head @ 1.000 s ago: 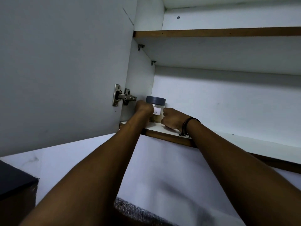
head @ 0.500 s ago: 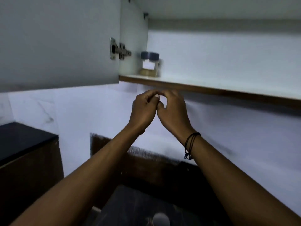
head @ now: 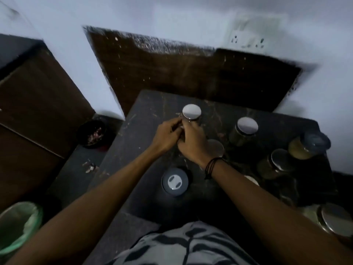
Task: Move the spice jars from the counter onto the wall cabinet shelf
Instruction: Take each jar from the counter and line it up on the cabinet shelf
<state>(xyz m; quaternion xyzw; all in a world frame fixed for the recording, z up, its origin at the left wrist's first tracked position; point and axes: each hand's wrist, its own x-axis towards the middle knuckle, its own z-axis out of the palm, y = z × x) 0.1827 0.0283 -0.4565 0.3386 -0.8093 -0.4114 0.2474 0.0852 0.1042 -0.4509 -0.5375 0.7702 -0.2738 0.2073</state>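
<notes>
Both hands (head: 181, 138) — down from shelf

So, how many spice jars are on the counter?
7 jars: silver-lid jar farthest back, half-hidden jar behind the right hand, grey-lid jar nearest, second silver-lid jar, blue-lid jar and dark-lid jar to the right, corner jar at bottom right. The forearm may hide more.

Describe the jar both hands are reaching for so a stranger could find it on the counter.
Start at the dark counter below the white wall. The jar stands nearest the wall, just beyond the left hand and right hand. Its bright, plain silver lid sets it apart from the grey-lidded jar nearer the person.
</notes>
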